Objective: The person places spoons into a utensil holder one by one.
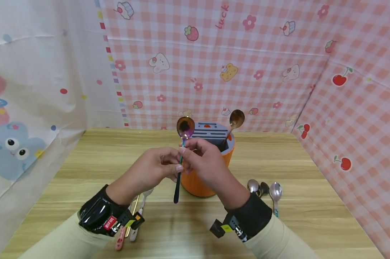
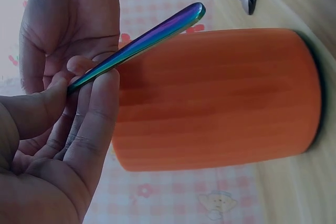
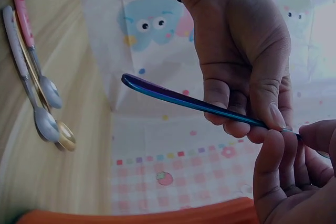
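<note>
We've got a rainbow-coloured spoon held bowl-up above the table, right in front of an orange utensil holder; our left hand pinches the handle between thumb and fingers, and our right hand pinches it higher up, near the bowl, so both sets of fingers are grasping the same spoon; a copper-toned spoon leans in the holder, bowl sticking out the top; over on our left we have a pink-handled spoon, a white-handled spoon and a gold spoon bunched together on the wood; a few more spoons lie off to our right, partly hidden by our wrist
</note>
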### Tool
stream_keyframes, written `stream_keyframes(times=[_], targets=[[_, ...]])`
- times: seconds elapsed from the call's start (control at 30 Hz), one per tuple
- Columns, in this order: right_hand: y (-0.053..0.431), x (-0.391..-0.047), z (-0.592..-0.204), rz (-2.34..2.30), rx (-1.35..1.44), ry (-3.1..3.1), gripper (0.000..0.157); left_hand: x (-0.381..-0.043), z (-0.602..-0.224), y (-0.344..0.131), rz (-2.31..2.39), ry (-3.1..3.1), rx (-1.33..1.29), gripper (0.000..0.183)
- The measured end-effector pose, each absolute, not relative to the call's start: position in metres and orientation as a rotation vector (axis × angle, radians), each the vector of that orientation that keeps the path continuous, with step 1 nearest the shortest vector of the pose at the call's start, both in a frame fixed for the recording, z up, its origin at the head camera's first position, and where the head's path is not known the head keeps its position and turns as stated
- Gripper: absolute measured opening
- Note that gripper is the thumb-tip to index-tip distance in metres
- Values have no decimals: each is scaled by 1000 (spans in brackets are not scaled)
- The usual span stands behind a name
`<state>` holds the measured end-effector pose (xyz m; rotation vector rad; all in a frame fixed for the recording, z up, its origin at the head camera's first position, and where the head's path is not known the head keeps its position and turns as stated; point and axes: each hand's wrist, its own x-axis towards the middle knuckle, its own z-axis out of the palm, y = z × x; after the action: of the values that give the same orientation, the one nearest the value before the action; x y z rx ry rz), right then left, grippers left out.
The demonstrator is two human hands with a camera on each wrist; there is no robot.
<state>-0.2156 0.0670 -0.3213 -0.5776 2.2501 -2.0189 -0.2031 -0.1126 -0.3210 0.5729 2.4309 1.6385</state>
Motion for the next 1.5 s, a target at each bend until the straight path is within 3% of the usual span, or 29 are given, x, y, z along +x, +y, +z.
stream_keyframes(times=[0.87, 1.5], targets=[[109, -241, -273, -2036, -630, 2409, 21, -235, -276, -70, 1637, 2510, 656, 7], [130, -255, -244, -2155, -561, 2506, 24, -257, -246, -42, 1660, 2537, 701, 14]])
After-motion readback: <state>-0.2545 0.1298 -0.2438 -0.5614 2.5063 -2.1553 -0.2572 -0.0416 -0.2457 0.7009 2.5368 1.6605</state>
